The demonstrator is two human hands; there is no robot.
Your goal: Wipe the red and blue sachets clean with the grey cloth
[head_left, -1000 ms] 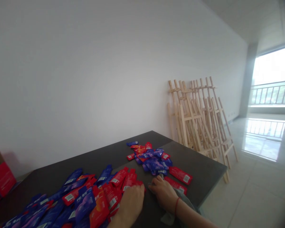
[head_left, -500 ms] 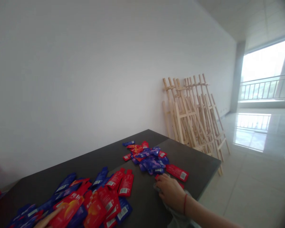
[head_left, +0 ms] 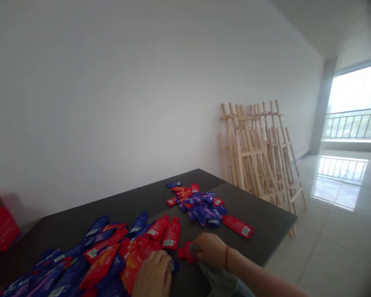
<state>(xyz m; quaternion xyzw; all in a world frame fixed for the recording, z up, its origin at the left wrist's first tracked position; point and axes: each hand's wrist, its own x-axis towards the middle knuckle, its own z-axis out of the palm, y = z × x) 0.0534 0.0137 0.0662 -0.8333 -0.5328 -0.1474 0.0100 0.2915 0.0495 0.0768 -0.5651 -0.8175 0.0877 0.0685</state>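
My right hand (head_left: 212, 250) is closed on a grey cloth (head_left: 224, 282) that hangs toward the table's near edge. A small red pouch (head_left: 183, 252) lies flat at its fingertips, touching or held, I cannot tell which. My left hand (head_left: 153, 275) is over the right side of a large pile of red and blue pouches, its fingertips hidden. An orange-printed red pouch (head_left: 132, 266) lies beside it. Just beyond it are a red pouch with a barcode (head_left: 171, 235) and a blue pouch (head_left: 174, 265) partly covered by the hand.
A smaller heap of purple and red pouches (head_left: 205, 208) lies farther back on the dark table (head_left: 253, 210), with a lone red pouch (head_left: 238, 227) near it. Red boxes (head_left: 3, 227) stand at the left. Wooden easels (head_left: 256, 152) lean on the wall behind the table's right side.
My right hand has moved left with the grey cloth, toward the near pile. My left hand has moved right, from the pile's left part to its right side. The view has turned slightly left.
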